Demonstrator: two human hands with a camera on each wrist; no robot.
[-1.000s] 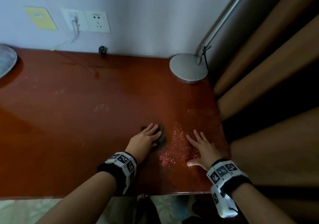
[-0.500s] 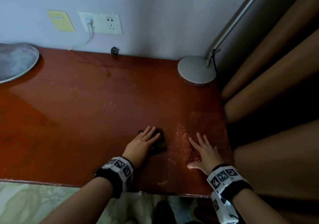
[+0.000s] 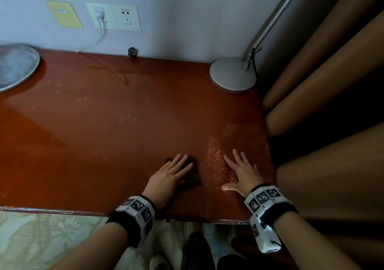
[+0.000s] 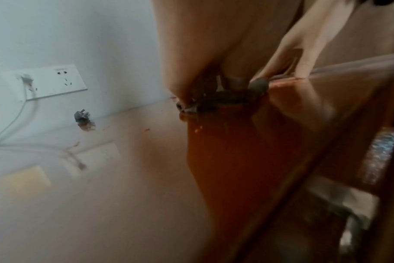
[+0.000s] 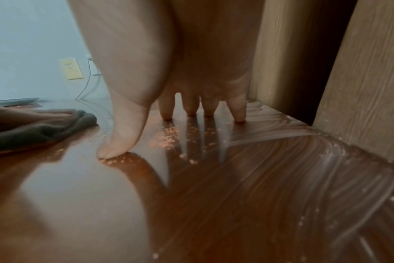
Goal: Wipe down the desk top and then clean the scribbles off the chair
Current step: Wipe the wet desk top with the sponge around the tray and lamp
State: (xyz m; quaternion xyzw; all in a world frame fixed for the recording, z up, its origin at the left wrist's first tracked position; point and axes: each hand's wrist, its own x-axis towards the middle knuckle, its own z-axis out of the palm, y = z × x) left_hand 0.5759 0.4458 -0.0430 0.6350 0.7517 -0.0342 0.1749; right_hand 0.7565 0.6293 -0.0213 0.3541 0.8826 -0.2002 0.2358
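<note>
A dark cloth (image 3: 192, 172) lies flat on the red-brown desk top (image 3: 104, 134) near its front right corner. My left hand (image 3: 168, 176) presses on the cloth with straight fingers; in the right wrist view the cloth (image 5: 38, 131) shows at the left under those fingers. Just to the right, my right hand (image 3: 242, 171) lies palm down on the desk with its fingers spread. Pale crumbs (image 3: 216, 163) are scattered on the desk between the two hands and under the right one. In the right wrist view the fingertips (image 5: 238, 115) and thumb touch the wood among the crumbs (image 5: 167, 140). No chair is in view.
A lamp's round grey base (image 3: 232, 75) stands at the desk's back right corner. A grey dish (image 3: 14, 66) sits at the back left. A loose black plug (image 3: 133, 51) lies by the wall under the sockets (image 3: 116, 17). Brown curtain folds (image 3: 332, 103) hang along the desk's right edge.
The view has shifted, so more of the desk's left side and front edge show. Both hands stay flat on the desk in about the same spot.
</note>
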